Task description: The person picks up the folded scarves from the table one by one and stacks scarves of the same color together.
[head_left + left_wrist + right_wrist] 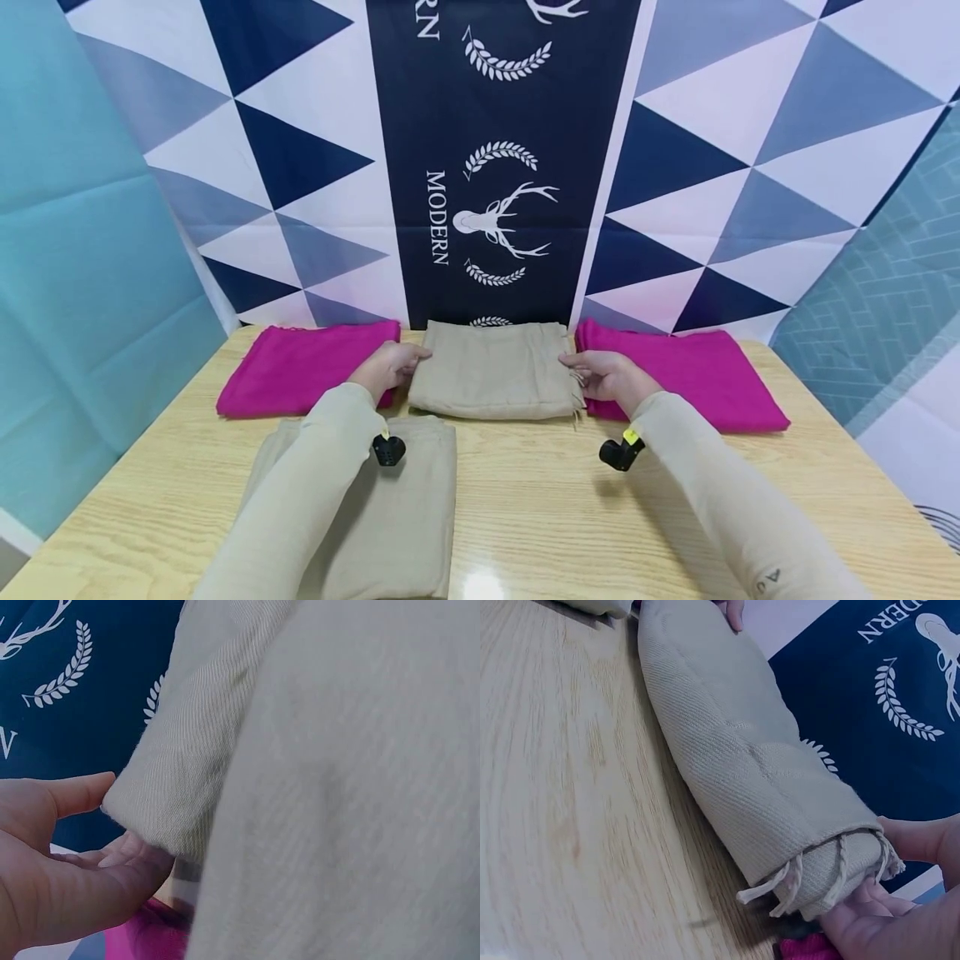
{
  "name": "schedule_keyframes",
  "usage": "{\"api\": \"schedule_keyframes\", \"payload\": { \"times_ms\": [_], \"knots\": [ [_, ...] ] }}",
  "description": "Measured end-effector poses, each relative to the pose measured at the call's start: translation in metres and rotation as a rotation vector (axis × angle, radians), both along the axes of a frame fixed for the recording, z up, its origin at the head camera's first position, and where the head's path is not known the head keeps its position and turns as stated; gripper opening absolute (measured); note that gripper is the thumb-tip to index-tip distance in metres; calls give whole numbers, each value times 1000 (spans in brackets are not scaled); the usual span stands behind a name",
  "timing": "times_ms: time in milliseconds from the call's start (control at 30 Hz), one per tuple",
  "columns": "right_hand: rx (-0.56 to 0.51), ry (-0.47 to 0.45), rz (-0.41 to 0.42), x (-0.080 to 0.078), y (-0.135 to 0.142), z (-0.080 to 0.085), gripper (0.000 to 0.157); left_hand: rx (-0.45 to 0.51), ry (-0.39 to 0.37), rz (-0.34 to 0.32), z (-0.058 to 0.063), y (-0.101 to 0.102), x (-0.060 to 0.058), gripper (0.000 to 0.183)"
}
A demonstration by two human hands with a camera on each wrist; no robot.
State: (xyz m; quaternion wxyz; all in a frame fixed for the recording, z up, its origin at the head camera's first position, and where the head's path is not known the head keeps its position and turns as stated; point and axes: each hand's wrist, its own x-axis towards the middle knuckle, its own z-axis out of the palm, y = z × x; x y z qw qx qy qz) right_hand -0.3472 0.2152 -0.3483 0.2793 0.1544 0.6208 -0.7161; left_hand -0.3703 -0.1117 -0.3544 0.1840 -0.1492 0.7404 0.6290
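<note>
I see the left hand [384, 367] pinch one side of the folded beige fringed cloth [491, 371], and the right hand [609, 377] pinch the other side, where little strings [842, 862] hang. This cloth is at the back of the wooden table [540, 500], between two folded bright pink cloths [307, 371] [697, 379]. Another folded beige cloth [408, 525] lies nearer the front, and the left sleeve [292, 508] hides some of it from me.
</note>
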Motion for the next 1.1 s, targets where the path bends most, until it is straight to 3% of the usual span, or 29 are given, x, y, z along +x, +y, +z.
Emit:
{"api": "schedule_keyframes", "payload": {
  "times_ms": [167, 333, 600, 833, 1100],
  "knots": [
    [10, -10, -24, 3, -2, 1, 30, 21, 35, 22, 4, 1, 4, 31],
    [18, -11, 3, 6, -4, 2, 30, 20, 31, 40, 7, 0, 7, 42],
    [16, -6, -33, 11, -4, 8, 27, 36, 49, 39, 19, 1, 13, 24],
    [10, 14, -32, 20, -6, 15, 25, 46, 36, 35, 28, -1, 22, 36],
    [-18, 16, -25, 29, -3, 23, 24, 90, 34, -16, 36, -5, 30, 20]
  ]
}}
